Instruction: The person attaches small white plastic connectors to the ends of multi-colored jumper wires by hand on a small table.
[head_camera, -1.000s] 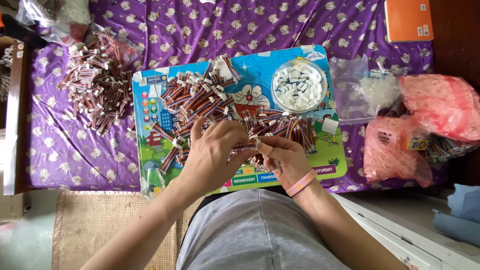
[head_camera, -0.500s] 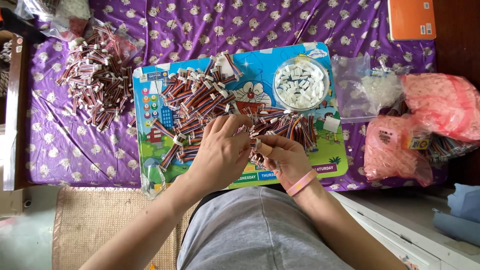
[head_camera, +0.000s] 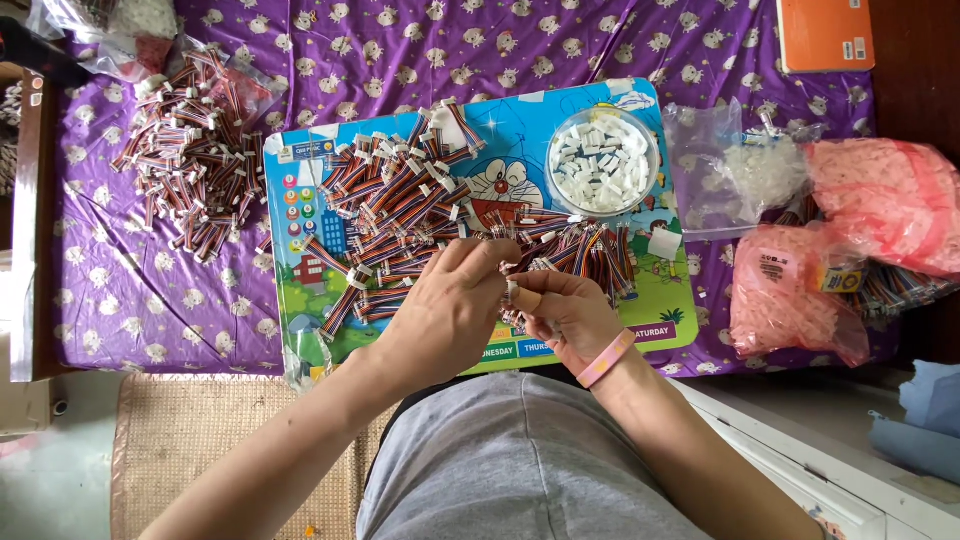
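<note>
Both hands meet over the near edge of the blue board, pinching one short wire lead between them.

The left hand (head_camera: 450, 310) and right hand (head_camera: 565, 310) are closed together, fingertips touching, on a lead (head_camera: 512, 292) held just above the board (head_camera: 640, 330), presumably close to the eye for fine work. Its long axis appears to run roughly upright in view, away from the body; which end bears the connector cannot be told. Loose leads (head_camera: 400, 210) lie heaped across the board, a bowl (head_camera: 603, 165) of white housings stands at its far right, and a separate lead pile (head_camera: 195, 170) lies left on the purple cloth (head_camera: 130, 310).
</note>
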